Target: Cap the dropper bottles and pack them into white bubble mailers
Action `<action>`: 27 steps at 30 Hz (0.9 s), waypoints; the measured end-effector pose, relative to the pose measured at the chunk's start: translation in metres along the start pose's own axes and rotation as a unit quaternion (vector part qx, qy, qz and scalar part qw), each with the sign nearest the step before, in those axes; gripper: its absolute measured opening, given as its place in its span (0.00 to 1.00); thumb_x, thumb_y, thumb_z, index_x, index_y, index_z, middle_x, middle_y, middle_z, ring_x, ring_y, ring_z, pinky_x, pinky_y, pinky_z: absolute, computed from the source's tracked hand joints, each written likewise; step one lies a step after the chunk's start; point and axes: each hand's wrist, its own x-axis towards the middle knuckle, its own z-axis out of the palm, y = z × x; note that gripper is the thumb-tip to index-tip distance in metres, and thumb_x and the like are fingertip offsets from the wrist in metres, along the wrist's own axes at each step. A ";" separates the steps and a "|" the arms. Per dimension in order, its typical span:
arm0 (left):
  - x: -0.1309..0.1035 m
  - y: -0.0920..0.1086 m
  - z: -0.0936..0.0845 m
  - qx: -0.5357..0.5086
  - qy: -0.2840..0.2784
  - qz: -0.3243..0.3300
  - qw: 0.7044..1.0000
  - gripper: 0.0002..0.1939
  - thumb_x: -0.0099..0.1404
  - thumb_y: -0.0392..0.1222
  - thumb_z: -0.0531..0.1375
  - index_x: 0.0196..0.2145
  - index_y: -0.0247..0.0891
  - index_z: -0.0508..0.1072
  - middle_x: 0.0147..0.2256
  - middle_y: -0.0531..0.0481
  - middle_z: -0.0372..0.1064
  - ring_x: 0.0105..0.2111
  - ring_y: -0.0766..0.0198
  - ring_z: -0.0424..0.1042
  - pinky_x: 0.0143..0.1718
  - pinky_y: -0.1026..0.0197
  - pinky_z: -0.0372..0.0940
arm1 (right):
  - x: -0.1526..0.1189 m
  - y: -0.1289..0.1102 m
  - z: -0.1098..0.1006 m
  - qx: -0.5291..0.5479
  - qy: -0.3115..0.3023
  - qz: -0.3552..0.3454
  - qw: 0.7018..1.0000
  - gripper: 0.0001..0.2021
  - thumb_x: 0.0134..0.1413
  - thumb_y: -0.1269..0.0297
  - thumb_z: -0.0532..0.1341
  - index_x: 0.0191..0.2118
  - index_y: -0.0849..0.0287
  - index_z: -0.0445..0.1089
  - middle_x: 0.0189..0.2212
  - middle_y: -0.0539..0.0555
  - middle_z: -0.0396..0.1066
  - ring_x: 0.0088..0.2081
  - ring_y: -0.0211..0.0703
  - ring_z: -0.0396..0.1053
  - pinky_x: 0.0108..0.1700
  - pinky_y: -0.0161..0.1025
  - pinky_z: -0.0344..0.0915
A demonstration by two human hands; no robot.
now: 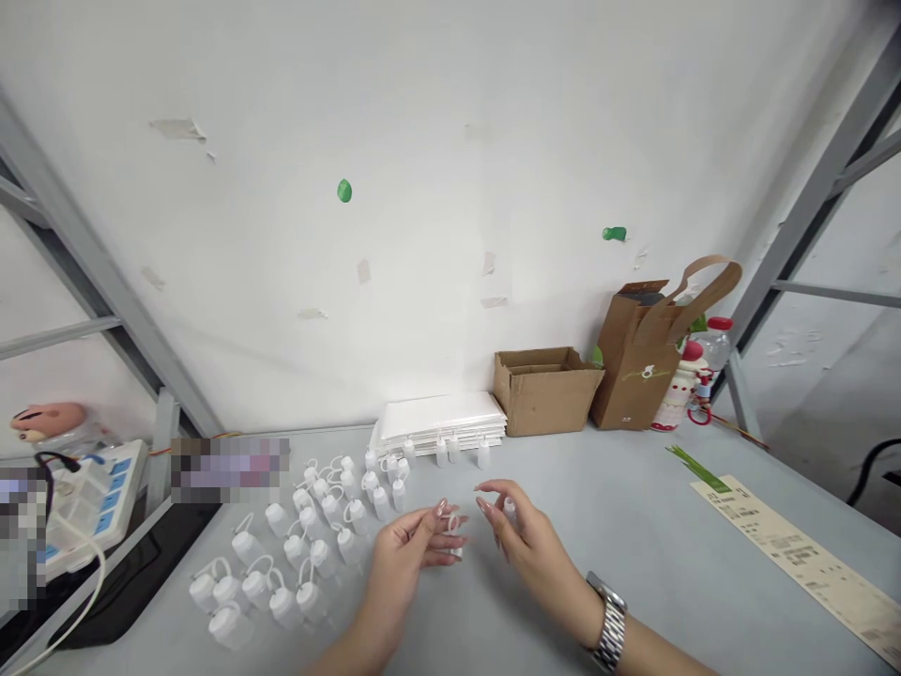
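My left hand is closed around a small white plastic dropper bottle, whose looped cap strap shows between the fingers. Just to its right is my right hand, thumb and index finger apart, tips pointing toward that bottle. Another small white bottle shows in the gap between thumb and index; whether the hand touches it I cannot tell. Left of my hands stand several similar bottles with strapped caps. Farther back, more small bottles stand in front of a stack of white flat packets.
An open cardboard box and a brown paper bag stand against the wall, with drink bottles beside them. A printed paper strip lies at the right. On the left are a power strip and a black object.
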 end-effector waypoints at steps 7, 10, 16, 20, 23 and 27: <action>0.002 -0.001 -0.003 0.007 0.023 0.028 0.999 0.26 0.38 0.60 0.67 0.28 0.34 0.78 0.29 0.43 0.78 0.28 0.54 0.77 0.28 0.59 0.72 | 0.002 0.010 0.003 -0.015 -0.044 0.011 0.999 0.13 0.55 0.69 0.52 0.46 0.60 0.64 0.43 0.57 0.65 0.46 0.45 0.63 0.50 0.41 0.58; 0.003 -0.002 -0.005 0.022 0.038 0.059 0.997 0.25 0.42 0.59 0.66 0.30 0.35 0.78 0.31 0.43 0.78 0.31 0.53 0.77 0.29 0.58 0.72 | 0.001 0.006 0.003 -0.006 -0.102 0.016 0.995 0.11 0.56 0.66 0.52 0.42 0.59 0.67 0.38 0.55 0.69 0.40 0.44 0.66 0.45 0.40 0.61; 0.000 -0.005 -0.004 0.082 0.034 0.116 0.989 0.21 0.47 0.57 0.63 0.30 0.37 0.79 0.31 0.45 0.78 0.33 0.54 0.76 0.28 0.61 0.71 | -0.003 -0.008 0.003 0.048 -0.153 0.018 0.987 0.13 0.56 0.61 0.55 0.45 0.57 0.68 0.41 0.53 0.72 0.41 0.45 0.68 0.45 0.38 0.62; -0.006 -0.001 0.000 0.112 0.034 0.124 0.985 0.18 0.47 0.55 0.64 0.28 0.38 0.80 0.32 0.46 0.78 0.33 0.54 0.75 0.28 0.61 0.70 | -0.005 -0.002 0.009 0.050 -0.147 0.013 0.988 0.15 0.58 0.61 0.54 0.49 0.58 0.65 0.47 0.57 0.70 0.48 0.47 0.66 0.51 0.42 0.60; -0.007 0.002 0.002 0.109 0.035 0.117 0.987 0.15 0.45 0.52 0.66 0.27 0.39 0.80 0.32 0.46 0.79 0.34 0.53 0.75 0.29 0.61 0.70 | -0.007 0.005 0.012 0.037 -0.138 0.008 0.990 0.19 0.59 0.60 0.52 0.54 0.59 0.61 0.53 0.59 0.64 0.54 0.47 0.61 0.57 0.45 0.55; -0.006 0.003 0.003 0.082 0.023 0.106 0.991 0.15 0.43 0.50 0.67 0.27 0.39 0.80 0.32 0.45 0.78 0.35 0.52 0.75 0.30 0.60 0.70 | -0.010 0.011 0.013 0.031 -0.148 -0.011 0.989 0.25 0.61 0.59 0.49 0.62 0.58 0.48 0.59 0.59 0.55 0.59 0.44 0.53 0.60 0.46 0.51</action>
